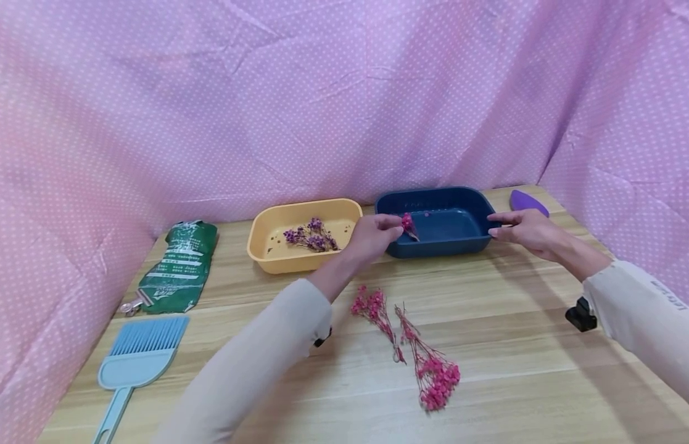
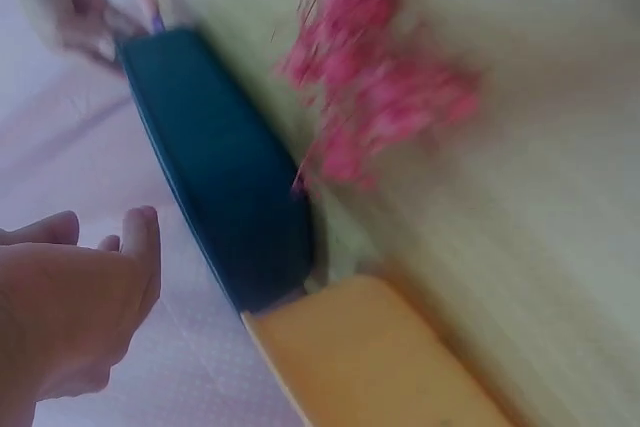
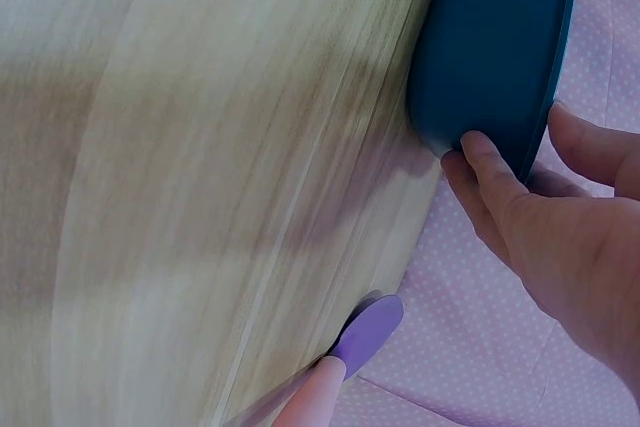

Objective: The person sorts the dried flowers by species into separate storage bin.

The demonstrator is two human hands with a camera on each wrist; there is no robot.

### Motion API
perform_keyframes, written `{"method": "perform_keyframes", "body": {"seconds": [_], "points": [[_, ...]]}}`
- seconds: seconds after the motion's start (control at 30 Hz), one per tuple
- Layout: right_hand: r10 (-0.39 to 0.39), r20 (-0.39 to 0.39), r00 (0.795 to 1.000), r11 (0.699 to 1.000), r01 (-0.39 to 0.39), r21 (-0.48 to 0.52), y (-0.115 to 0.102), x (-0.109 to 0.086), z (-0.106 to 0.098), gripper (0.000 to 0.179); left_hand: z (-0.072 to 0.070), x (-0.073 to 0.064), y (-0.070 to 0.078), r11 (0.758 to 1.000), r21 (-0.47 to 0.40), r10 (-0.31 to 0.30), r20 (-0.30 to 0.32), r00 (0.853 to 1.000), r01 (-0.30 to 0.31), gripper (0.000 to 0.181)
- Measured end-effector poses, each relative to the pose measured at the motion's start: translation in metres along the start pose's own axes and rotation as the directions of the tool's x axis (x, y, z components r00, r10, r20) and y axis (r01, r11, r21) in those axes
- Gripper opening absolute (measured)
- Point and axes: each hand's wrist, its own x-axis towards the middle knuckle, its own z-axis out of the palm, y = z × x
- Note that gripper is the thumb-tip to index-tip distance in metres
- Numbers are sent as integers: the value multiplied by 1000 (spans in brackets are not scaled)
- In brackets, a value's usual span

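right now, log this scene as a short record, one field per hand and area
left hand: at the left end of the navy blue rectangular tray, fingertips at a small pink flower sprig; grip unclear
right hand: holds that tray's right end
centre: yellow rectangular tray, containing purple flower sprigs
front: two pink flower bunches on the pale wood-grain table
left side: crumpled green packet, light blue brush
right side: flat purple object

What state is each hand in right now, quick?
Left hand: right by a small pink sprig; can't tell if it's holding it.
Right hand: closed, holding the blue bin by one end.
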Motion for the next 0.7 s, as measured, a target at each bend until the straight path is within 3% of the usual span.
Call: {"method": "perform_keyframes", "body": {"seconds": [0.07, 0.27, 0.5, 0.6, 0.7], "points": [[-4, -4, 1000, 1000, 4, 1, 0, 0, 0, 58, -2, -14, -4, 1000, 20, 12, 15, 1000, -12, 24], [-6, -7, 1000, 1000, 6, -4, 1, 0, 0, 58, -15, -53, -30, 997, -69, -7, 104, 995, 14, 23], [1, -5, 1000, 1000, -1, -16, 1, 1, 1, 58, -28, -91, -56, 990, -117, -59, 111, 992, 72, 24], [4, -6, 1000, 1000, -4, -18, -1, 0, 1, 57, -28, -106, -60, 959, -221, -156, 112, 981, 178, 26], [7, -3, 1000, 1000, -7, -16, -2, -1, 1, 56, -26, -120, -62, 899, -329, -258, 131, 957, 288, 27]]}}
